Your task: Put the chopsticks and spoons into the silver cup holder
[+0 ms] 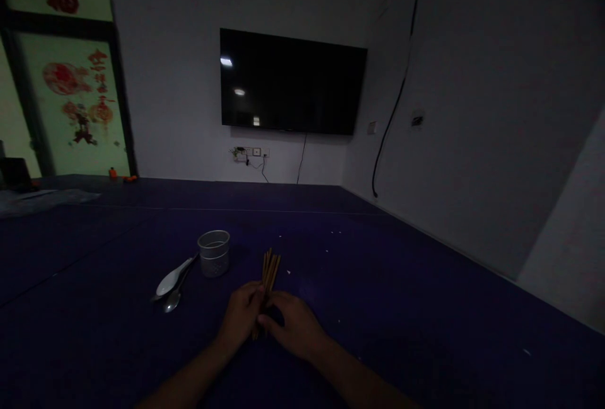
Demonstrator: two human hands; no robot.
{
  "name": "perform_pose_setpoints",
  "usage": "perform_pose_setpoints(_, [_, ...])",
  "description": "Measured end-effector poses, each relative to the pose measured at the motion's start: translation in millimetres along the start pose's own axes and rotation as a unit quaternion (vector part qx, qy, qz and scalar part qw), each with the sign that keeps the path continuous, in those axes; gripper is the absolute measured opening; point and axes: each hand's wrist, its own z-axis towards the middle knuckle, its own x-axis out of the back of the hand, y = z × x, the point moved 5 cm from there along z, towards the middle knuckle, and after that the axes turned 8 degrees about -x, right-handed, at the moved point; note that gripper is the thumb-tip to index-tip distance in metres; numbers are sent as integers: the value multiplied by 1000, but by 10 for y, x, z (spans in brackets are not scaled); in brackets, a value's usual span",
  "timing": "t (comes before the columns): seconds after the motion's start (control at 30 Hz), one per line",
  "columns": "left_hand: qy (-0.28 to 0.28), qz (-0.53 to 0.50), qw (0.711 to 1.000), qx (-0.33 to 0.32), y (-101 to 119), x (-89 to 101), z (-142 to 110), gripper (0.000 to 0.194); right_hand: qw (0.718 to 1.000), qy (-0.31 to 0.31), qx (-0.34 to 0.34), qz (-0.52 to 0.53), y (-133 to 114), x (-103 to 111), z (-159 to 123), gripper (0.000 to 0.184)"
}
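Observation:
A small bundle of thin brown chopsticks stands out between my two hands, its upper ends slightly fanned and its lower ends showing beneath my palms. My left hand is closed around the bundle from the left. From the other side my right hand grips it too, thumb and fingers curled toward it. To the left of my hands a round metal cup sits upright on the dark blue tabletop. Beside the cup lie a white spoon and a metal spoon, handles pointing toward it.
Small white scraps dot the tabletop. Clear plastic sheeting lies at the far left, with small orange objects at the back edge. A wall-mounted television hangs ahead, and a black cable runs down the right wall.

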Motion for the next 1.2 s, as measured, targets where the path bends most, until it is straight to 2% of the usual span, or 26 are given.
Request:
perform_pose_setpoints(0.2, [2, 50, 998, -30, 41, 30, 18, 30, 1000, 19, -21, 0, 103, -22, 26, 28])
perform_pose_setpoints(0.3, [3, 43, 999, -32, 34, 18, 21, 25, 1000, 20, -18, 5, 119, -24, 28, 31])
perform_pose_setpoints(0.53, [17, 11, 1000, -24, -28, 5, 23, 21, 999, 19, 15, 36, 130, -35, 38, 37])
perform_pose_setpoints(0.77, [20, 55, 996, -68, 42, 26, 30, 21, 1000, 2, 23, 22, 86, -40, 41, 40])
perform_pose_setpoints(0.93, [5, 107, 991, -85, 6, 2, 27, 28, 999, -10, 30, 29, 33, -22, 32, 37])
perform_pose_setpoints(1.2, [-51, 161, 982, -87, -40, -43, 29, 32, 1000, -5, 26, 14, 56, -44, 39, 35])
